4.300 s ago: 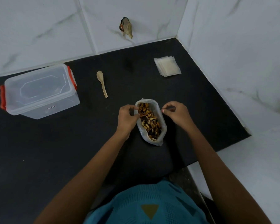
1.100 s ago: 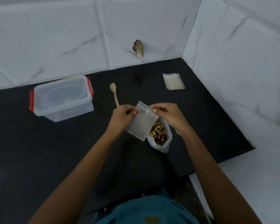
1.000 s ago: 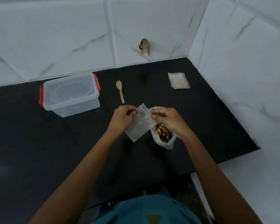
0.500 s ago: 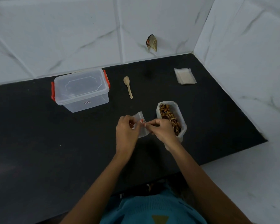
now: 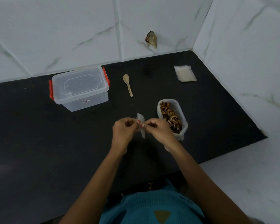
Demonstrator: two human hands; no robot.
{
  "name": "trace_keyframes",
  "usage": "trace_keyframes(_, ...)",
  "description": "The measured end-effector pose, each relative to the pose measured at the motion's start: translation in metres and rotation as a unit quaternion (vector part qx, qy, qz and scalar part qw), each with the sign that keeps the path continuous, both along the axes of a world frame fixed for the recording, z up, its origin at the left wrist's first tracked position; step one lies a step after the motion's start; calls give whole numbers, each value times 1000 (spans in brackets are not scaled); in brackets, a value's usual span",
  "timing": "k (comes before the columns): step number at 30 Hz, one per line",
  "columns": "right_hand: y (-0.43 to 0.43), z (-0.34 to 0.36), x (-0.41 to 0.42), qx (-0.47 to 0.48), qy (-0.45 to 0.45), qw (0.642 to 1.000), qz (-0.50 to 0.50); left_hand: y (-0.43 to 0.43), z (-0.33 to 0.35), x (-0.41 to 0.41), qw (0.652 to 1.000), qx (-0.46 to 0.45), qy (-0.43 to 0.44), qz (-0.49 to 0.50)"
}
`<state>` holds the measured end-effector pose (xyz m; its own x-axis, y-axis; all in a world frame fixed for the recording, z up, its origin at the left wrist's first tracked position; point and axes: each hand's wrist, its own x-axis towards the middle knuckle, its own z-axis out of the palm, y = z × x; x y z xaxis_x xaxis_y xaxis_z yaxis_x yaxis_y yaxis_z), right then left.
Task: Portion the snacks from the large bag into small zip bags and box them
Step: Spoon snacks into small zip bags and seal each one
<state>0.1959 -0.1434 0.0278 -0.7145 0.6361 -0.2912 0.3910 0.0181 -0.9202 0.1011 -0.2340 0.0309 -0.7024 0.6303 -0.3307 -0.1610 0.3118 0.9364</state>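
Head view, looking down on a matte black countertop (image 5: 39, 143) set into a corner of white marble-veined wall tiles (image 5: 63, 29).

Far left: a clear rectangular plastic storage box (image 5: 80, 88) with its lid on and a red latch at each end, standing near the back wall. Just right of the box lies a small pale wooden spoon (image 5: 128, 84), bowl toward the wall and handle toward the person, apart from the box.

Centre: the left hand (image 5: 124, 133) and the right hand (image 5: 157, 131) meet above the countertop. Each has its fingers curled and pinches one side of a small translucent zip bag (image 5: 140, 118), which is held between them and seen nearly edge-on. Whether its mouth is open cannot be told.

Right of centre: a large translucent plastic bag (image 5: 183, 125), open at the top with its rim rolled down, stands just beside the right hand. It is filled with brown and tan snack pieces (image 5: 170, 115).

Far right, toward the rear corner: a flat stack of empty small zip bags (image 5: 185, 73), well apart from the large bag.

On the rear wall above the spoon hangs a small dark, ragged object (image 5: 151, 39), too small to identify.

Bottom edge: the person's teal knitted garment (image 5: 152, 207).
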Motion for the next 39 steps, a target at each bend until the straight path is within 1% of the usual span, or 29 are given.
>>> trace_keyframes(3,0,-4,-1,30,-4,998,-46,1,-1,0,1000,-7,18,-9)
trace_keyframes(6,1,-4,1,72,2,993,-91,3,-3,2,995,-44,85,-26)
trace_keyframes(8,1,-5,2,103,4,991,-85,5,-4,4,992,-55,106,-26)
trace_keyframes(11,0,-4,2,111,-4,993,-41,8,-2,6,996,-33,78,-9)
trace_keyframes(12,0,-4,2,114,-9,993,-27,8,-2,7,996,-29,82,-12)
trace_keyframes(15,4,-2,4,124,-16,992,-16,7,1,7,993,-24,110,-37)
trace_keyframes(17,10,0,7,128,-23,991,-44,8,4,4,984,-54,158,-53)
trace_keyframes(19,17,1,9,167,-29,982,-86,8,7,2,976,-81,191,-60)
trace_keyframes(21,19,2,10,230,-35,967,-104,9,10,5,970,-92,210,-76)
trace_keyframes(23,18,2,10,278,-41,955,-98,13,13,9,965,-96,233,-77)
trace_keyframes(26,13,6,10,317,-21,947,-56,18,16,8,964,-87,245,-61)
trace_keyframes(29,4,7,6,325,-5,946,0,23,17,9,959,-70,268,-59)
trace_keyframes(31,-1,6,4,308,0,951,10,25,16,12,959,-69,269,-60)
trace_keyframes(34,5,10,8,260,4,965,-42,22,13,15,964,-68,243,-87)
trace_keyframes(36,13,13,14,246,-14,967,-71,18,11,16,959,-85,244,-112)
trace_keyframes(37,15,13,17,252,-29,965,-72,16,12,16,954,-104,253,-124)
trace_keyframes(39,17,12,19,266,-54,960,-61,16,15,19,929,-145,309,-141)
